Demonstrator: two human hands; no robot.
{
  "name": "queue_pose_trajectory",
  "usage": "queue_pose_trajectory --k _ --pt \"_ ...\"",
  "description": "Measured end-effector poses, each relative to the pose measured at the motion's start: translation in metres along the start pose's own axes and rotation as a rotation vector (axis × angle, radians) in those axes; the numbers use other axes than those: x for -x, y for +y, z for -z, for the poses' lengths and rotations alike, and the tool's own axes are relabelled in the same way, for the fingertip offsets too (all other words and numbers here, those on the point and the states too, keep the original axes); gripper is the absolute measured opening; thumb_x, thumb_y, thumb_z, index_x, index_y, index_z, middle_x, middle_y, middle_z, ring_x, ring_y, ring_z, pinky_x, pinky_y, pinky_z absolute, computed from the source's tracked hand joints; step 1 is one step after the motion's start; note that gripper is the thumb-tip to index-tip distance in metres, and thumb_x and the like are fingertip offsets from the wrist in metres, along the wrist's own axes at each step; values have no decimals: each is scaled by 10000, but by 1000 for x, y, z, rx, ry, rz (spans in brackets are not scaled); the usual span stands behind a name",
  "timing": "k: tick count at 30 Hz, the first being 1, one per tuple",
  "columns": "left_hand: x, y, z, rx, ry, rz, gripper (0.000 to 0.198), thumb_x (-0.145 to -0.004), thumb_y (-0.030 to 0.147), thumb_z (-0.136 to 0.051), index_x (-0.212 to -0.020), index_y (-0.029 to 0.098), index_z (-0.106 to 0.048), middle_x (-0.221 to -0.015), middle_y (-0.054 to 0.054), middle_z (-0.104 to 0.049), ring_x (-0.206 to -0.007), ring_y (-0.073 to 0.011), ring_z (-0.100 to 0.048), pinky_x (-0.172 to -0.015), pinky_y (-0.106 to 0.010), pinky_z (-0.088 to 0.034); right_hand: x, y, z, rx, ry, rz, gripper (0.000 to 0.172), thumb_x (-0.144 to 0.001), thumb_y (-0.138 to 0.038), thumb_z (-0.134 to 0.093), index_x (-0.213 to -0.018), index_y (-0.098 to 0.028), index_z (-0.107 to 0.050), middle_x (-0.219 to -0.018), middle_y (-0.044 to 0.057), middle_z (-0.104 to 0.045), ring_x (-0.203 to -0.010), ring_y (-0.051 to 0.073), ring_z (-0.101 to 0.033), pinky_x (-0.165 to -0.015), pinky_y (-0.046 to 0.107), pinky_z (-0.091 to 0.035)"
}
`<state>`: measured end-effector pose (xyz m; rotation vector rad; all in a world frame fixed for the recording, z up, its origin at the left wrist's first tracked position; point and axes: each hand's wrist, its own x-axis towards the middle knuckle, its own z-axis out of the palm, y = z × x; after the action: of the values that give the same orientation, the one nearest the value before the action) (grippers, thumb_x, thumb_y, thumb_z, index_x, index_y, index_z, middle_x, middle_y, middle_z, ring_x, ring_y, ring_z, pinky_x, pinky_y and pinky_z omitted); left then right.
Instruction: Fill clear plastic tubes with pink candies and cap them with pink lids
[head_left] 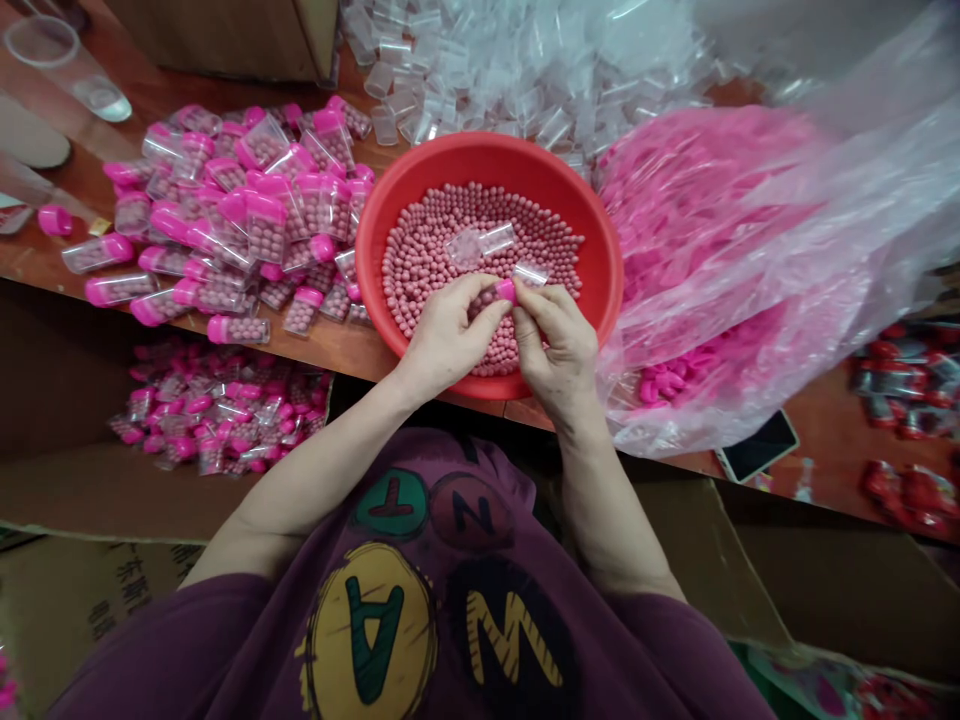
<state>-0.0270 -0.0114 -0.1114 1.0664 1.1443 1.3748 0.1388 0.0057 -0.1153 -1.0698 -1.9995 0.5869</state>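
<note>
You are capping a clear vial (529,274) over the red bowl (600,250) — left hand (450,335) fingers pinching the pink cap (506,290), right hand (559,345) fingers clamped on the vial. Next probably calls for pressing them squarely together.

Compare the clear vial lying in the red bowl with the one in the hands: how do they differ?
The vial lying in the bowl rests loose on the pink beads, untouched and uncapped. The held vial is pinched by the right hand, while the left hand presses a pink cap onto it. Both are small clear plastic.
</note>
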Motion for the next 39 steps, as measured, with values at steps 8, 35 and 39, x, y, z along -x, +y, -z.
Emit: queue_pose_trajectory --k 8,35,39 --pt "-8 6 4 276 2 263 159 -910 303 -856 -969 180 -773 -830 -9 -721 -682 -104 -599 -654 -234 -485 -1 20 -6 -123 60 -40 518 -1117 -493 -531 -1616 -356 -531 -1399 100 -650 -1270 261 -670 -1075 487 -641" --pt "-10 7 -2 325 55 302 184 -881 317 -904 -936 172 -805 -879 -15 -788 -667 -94 -653 -654 -228 -557 -15 10 -28 329 -34 51 632 -910 -407 -700 -1483 -202 -531 -1317 173 -640 -1253 389 -611 -1131 647 -522" --pt "-12 4 -4 288 104 278 56 -917 183 -824 -972 176 -814 -887 -13 -786 -711 -106 -667 -699 -232 -562 -16 11 -31 354 -42 66 709 -913 -371 -689 -1575 -215 -489 -1466 198 -608 -1357 403 -580 -1176 656 -489"
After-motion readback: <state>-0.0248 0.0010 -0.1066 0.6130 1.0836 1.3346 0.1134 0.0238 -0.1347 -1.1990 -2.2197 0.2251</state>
